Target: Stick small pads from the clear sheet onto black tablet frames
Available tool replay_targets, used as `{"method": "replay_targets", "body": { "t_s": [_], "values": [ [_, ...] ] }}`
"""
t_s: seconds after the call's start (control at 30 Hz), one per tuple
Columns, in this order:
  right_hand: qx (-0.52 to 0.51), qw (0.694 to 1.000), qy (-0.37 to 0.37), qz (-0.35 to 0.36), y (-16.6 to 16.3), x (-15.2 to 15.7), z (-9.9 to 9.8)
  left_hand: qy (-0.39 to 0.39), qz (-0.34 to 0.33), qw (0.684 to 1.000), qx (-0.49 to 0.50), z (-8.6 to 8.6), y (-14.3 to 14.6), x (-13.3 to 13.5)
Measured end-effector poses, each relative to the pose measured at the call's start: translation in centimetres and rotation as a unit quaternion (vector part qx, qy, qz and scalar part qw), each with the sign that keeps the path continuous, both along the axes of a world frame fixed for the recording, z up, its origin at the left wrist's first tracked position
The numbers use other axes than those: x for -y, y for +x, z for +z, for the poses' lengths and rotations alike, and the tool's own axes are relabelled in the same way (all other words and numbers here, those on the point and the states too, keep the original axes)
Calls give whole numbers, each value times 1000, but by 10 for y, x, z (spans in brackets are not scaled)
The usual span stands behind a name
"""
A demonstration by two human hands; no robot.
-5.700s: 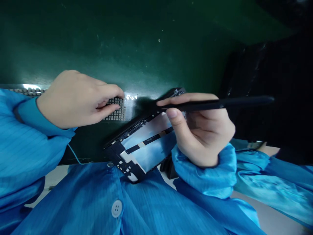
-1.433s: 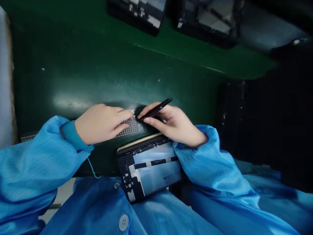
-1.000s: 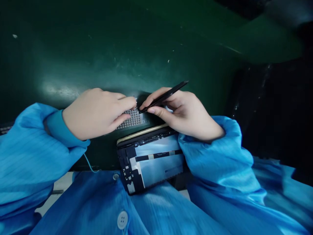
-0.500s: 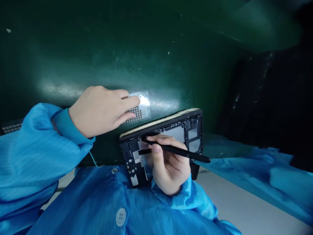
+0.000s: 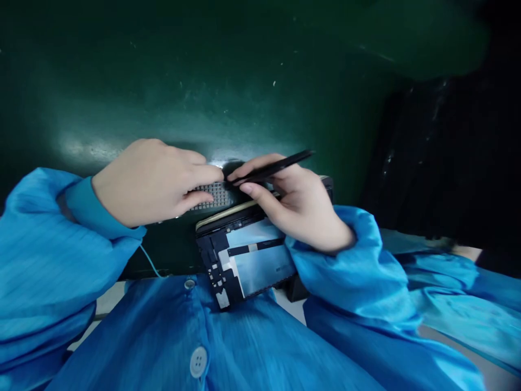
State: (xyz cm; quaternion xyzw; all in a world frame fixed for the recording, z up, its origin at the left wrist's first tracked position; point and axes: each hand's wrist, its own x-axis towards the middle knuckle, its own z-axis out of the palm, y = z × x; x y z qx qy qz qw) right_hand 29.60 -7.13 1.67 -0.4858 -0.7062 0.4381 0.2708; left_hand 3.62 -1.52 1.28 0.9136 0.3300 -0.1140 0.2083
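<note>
black tool (image 5: 285, 164) sits pinched in right grip (image 5: 301, 205), left grip (image 5: 148, 182) parted on gridded sheet (image 5: 221, 194).

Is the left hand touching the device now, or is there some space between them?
Apart. The head view shows a strip of green table between the left hand and the device.

- Apparently an electronics workshop or assembly station.
- A smooth green worktop (image 5: 244, 103) carries a sheet of tiny grey squares (image 5: 222, 194) in rows.
- An opened device (image 5: 262, 265) bares its inner parts.
- Blue buttoned workwear (image 5: 163, 336); another worker's similar blue sleeve (image 5: 468, 309) at the right.
</note>
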Motion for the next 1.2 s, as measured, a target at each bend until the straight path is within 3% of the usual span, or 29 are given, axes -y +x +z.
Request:
{"method": "replay_targets", "body": {
  "t_s": [0.13, 0.47, 0.53, 0.6, 0.7, 0.77, 0.9, 1.2],
  "values": [
    [-8, 998, -35, 44, 4, -14, -10, 0, 4, 1000, 0, -1, 0, 0],
    [-9, 998, -34, 55, 3, -15, -2, -11, 23, 1000, -11, 1, 2, 0],
    [-51, 997, -49, -5, 0, 1, 2, -9, 26, 1000, -15, 0, 1, 1],
    [-95, 987, -43, -121, -6, 31, 4, -5, 25, 1000, -11, 0, 0, 1],
    [-114, 949, 2, -294, -21, 84, -2, -9, 22, 1000, 5, 2, -1, 2],
    [-113, 932, 46, -342, -32, 108, -11, -5, 18, 1000, 10, 3, -2, 3],
    [-94, 934, 87, -334, -44, 116, -19, 11, 9, 1000, 19, 4, -3, 2],
    [-44, 957, 95, -271, -41, 113, -9, 8, 8, 1000, 27, 9, -5, 2]
  ]
}}
